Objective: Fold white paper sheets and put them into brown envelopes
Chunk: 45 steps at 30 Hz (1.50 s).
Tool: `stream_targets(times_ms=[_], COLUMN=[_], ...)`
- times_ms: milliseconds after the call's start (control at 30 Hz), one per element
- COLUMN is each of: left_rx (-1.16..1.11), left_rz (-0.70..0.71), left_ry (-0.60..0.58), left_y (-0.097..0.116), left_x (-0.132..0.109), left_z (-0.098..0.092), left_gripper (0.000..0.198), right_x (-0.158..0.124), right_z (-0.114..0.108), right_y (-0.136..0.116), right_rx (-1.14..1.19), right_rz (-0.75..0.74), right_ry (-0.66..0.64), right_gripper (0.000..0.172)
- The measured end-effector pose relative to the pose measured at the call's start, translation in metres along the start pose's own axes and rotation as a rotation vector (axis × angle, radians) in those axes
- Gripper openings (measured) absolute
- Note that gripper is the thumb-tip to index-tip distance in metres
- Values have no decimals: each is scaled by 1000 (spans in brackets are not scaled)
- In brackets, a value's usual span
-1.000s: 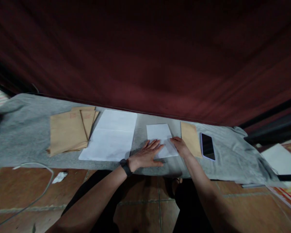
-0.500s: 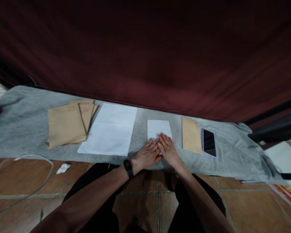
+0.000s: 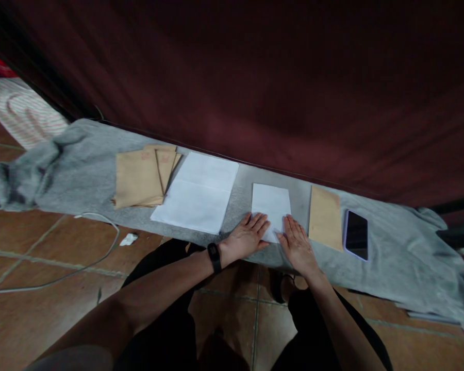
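A small folded white sheet [image 3: 271, 205] lies on a grey cloth [image 3: 81, 170] spread over the tiled floor. My left hand [image 3: 247, 237], with a black band at the wrist, lies flat with fingers stretched over the sheet's near left corner. My right hand [image 3: 297, 245] lies flat and open on the near right corner. A single brown envelope [image 3: 325, 218] rests just right of the sheet. A larger white paper [image 3: 199, 193] lies to the left.
Several brown envelopes [image 3: 141, 176] are stacked at the left on the cloth. A dark phone [image 3: 356, 234] lies right of the single envelope. A dark red curtain [image 3: 255, 77] hangs behind. A white cable [image 3: 81, 268] and a paper scrap [image 3: 129, 239] lie on the floor tiles.
My right hand slid from the sheet's right edge to its middle beside the left hand, then apart to the near right corner. The view turned left.
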State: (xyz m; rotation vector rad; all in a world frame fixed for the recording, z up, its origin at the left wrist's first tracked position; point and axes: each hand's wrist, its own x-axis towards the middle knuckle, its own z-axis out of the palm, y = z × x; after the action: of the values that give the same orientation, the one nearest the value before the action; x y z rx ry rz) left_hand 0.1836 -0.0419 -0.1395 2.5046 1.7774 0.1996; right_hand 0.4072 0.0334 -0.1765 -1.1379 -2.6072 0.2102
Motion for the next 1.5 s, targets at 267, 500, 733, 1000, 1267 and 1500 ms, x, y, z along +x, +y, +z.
stream_targets(times_ms=[267,500,733,1000,1267,1500], left_rx=[7,-35,36,-321,-649,-540], left_rz=[-2,84,44,-128,-281,-376], left_ry=[-59,-59,-37,11,54,48], left_y=[6,-2,1,-21,-57,-66], left_x=[1,-4,-1,5,12,26], left_z=[-10,-24,-22,-43,-31,-20], left_gripper=[47,41,44,25,28,21], right_x=[-5,-1,5,13,24,42], right_z=[-6,-29,-40,-42,-44,-31], right_y=[11,12,3,9,7,11], right_rx=[67,98,99,412,672,696], right_rz=[-45,-101,-108,7,223,307], right_ry=[-29,-114,-89,-62,-4,88], right_gripper=[67,71,62,36,27,26])
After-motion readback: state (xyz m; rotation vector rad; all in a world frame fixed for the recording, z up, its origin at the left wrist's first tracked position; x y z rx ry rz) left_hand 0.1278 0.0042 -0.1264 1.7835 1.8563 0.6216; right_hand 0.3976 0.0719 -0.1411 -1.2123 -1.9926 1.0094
